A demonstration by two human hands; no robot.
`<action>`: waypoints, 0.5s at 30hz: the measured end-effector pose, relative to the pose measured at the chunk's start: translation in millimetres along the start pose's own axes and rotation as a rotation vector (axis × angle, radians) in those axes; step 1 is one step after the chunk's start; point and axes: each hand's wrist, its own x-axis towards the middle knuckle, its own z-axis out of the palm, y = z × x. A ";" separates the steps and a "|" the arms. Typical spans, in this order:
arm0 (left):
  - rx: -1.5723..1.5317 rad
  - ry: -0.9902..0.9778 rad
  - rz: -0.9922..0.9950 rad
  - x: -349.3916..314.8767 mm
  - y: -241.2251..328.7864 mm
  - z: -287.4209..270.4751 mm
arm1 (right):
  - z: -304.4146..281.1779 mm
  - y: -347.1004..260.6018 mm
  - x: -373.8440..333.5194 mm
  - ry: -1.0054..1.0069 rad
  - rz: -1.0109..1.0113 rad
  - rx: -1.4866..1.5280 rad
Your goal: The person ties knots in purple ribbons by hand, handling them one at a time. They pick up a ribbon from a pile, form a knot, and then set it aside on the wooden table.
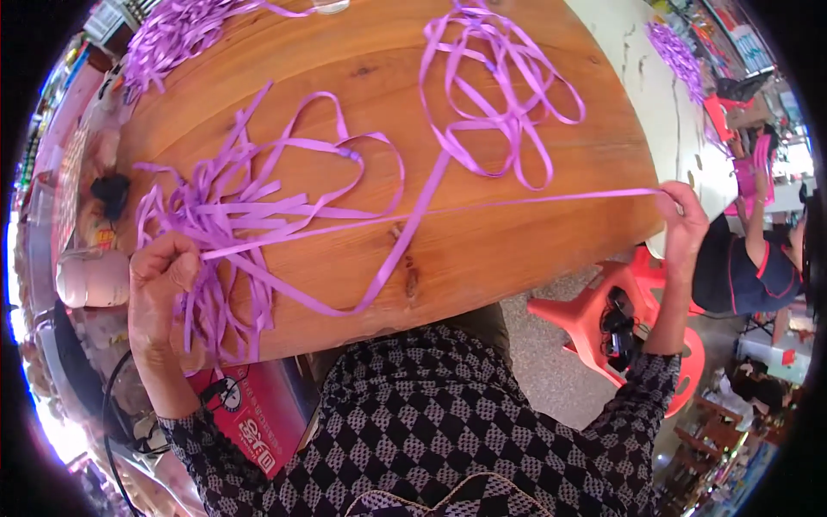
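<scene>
A: What takes up most of the view?

B: A broad, rounded wooden tabletop (345,52), honey-brown, strewn with loops of thin purple plastic ribbon (504,103). Off its right edge stands a red plastic stool (594,314).

A: And the ribbon being worked?

B: One taut strand (482,205) runs almost level across the table, its long axis left to right. The left hand (162,274) is closed in a fist around a bunch of gathered loops (220,220) at the table's near left. The right hand (685,215), arm stretched out past the table's right edge, pinches the strand's far end.

A: Which hand is nearer the bunch?

B: The left; the right is well apart from it.
</scene>
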 end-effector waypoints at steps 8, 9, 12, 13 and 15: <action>-0.239 0.061 -0.077 -3.3 -23.8 -28.1 | -27.4 70.4 -11.4 0.081 0.204 -0.109; -0.238 0.062 -0.080 -2.8 -24.8 -28.4 | -25.2 69.2 -11.5 0.094 0.211 -0.099; -0.303 0.030 -0.045 -0.2 -29.3 -27.3 | -17.2 59.6 -13.1 0.161 0.257 0.051; -0.426 0.051 0.017 1.6 -30.3 -24.7 | -15.5 57.6 -13.9 0.217 0.294 0.191; -0.552 0.070 0.077 4.9 -28.6 -18.3 | -17.3 62.1 -18.0 0.207 0.355 0.461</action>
